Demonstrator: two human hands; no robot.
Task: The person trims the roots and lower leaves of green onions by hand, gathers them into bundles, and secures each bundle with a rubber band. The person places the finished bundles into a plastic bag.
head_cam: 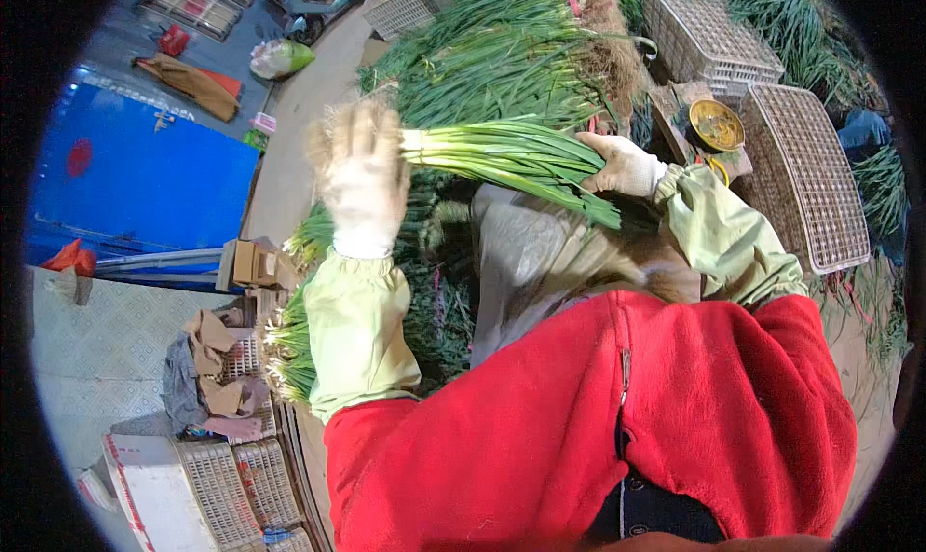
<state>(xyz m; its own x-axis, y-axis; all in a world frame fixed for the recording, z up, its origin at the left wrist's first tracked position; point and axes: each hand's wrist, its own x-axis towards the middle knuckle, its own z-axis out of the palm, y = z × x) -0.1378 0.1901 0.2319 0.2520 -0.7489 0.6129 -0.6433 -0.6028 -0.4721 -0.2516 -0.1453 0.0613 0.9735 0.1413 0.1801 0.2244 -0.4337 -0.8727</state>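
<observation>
A bunch of green Chinese chives or garlic greens (pixel 499 150) stretches across in front of me, pale stems to the left and leaf tips to the right. Near the stem ends a thin band goes round it. My right hand (pixel 623 165), in a pale work glove, grips the leafy end, its thumb on the upper side. At the root end is my gloved left hand (pixel 363 168), strongly blurred, the back of it facing me. Whether its fingers close on the stems cannot be made out. Light green sleeve covers reach both wrists.
Behind the bunch lies a large heap of greens (pixel 499 60) with brown roots. Plastic crates (pixel 803 175) stand on the right beside a yellow metal bowl (pixel 716 126). Tied bunches (pixel 293 349) lie at left. Plastic sheeting (pixel 521 248) covers my lap area.
</observation>
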